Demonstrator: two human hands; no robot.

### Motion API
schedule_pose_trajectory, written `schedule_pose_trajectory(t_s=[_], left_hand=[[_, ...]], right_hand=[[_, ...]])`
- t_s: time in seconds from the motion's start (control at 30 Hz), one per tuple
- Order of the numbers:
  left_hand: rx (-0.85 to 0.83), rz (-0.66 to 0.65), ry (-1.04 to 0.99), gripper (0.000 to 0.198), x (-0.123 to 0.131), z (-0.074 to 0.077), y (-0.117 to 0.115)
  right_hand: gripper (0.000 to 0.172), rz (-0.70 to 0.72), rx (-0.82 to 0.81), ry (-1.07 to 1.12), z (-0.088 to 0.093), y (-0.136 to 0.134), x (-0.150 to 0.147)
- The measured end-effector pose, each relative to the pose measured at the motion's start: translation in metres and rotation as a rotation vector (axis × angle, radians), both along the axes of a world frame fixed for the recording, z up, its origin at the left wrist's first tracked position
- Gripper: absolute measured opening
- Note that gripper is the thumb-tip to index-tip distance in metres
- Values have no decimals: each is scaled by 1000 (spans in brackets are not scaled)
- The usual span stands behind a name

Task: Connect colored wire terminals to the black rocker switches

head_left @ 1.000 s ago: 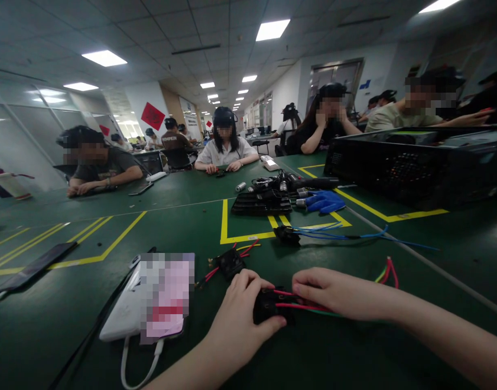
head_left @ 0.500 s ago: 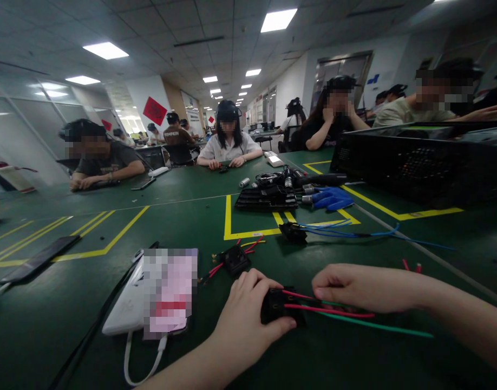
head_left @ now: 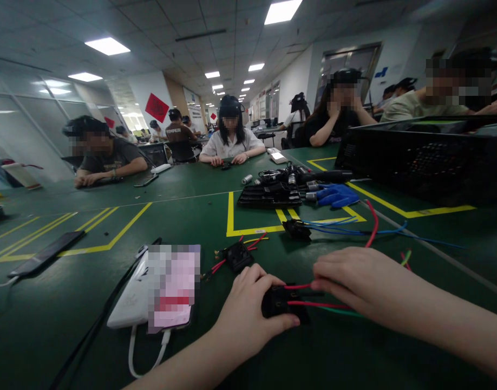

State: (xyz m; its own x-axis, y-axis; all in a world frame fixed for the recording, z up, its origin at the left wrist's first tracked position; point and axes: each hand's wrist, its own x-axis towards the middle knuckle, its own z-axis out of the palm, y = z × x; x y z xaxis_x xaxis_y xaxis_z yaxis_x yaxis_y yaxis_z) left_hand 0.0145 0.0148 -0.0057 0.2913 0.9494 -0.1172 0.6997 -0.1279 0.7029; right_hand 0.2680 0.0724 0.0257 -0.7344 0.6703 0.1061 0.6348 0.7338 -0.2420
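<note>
My left hand (head_left: pixel 254 309) grips a small black plastic block (head_left: pixel 278 301) low on the table, with thumb and fingers around its sides. Red wires (head_left: pixel 319 305) come out of the block's right side, and a green wire (head_left: pixel 341 311) runs beneath them. The fingertips of my right hand (head_left: pixel 346 276) pinch the upper red wire close to the block. Behind that hand a red wire end (head_left: pixel 372 222) sticks up; its join is hidden. Just beyond my left fingers lies a second black block (head_left: pixel 237 255) with short red and yellow wires.
A black block with blue wires (head_left: pixel 297 228) lies further off, near blue gloves (head_left: pixel 337 195) and black parts (head_left: pixel 268 196). A large black case (head_left: pixel 419 162) stands at right. Left are a white power bank (head_left: pixel 129 303) and a phone (head_left: pixel 49 252). People sit across the green table (head_left: pixel 183 216).
My right hand has shifted up and right, from beside the green wire to the upper red wire. A red wire end now rises behind it. My left hand keeps its hold.
</note>
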Motion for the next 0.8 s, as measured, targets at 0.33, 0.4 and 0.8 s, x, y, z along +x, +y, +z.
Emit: schedule_pose_trajectory(t_s=[0.33,0.4,0.8], left_hand=[[14,-65,-23,45,-7,1,2],[11,-58,-28,45,-7,1,2],[7,-53,-14,44,-6,4,2]], right_hand=[[38,-72,-346,-162,-3,14,2],[40,-74,-387,-162,-2,17,5],[45,-49,-59,34,23,-3,11]])
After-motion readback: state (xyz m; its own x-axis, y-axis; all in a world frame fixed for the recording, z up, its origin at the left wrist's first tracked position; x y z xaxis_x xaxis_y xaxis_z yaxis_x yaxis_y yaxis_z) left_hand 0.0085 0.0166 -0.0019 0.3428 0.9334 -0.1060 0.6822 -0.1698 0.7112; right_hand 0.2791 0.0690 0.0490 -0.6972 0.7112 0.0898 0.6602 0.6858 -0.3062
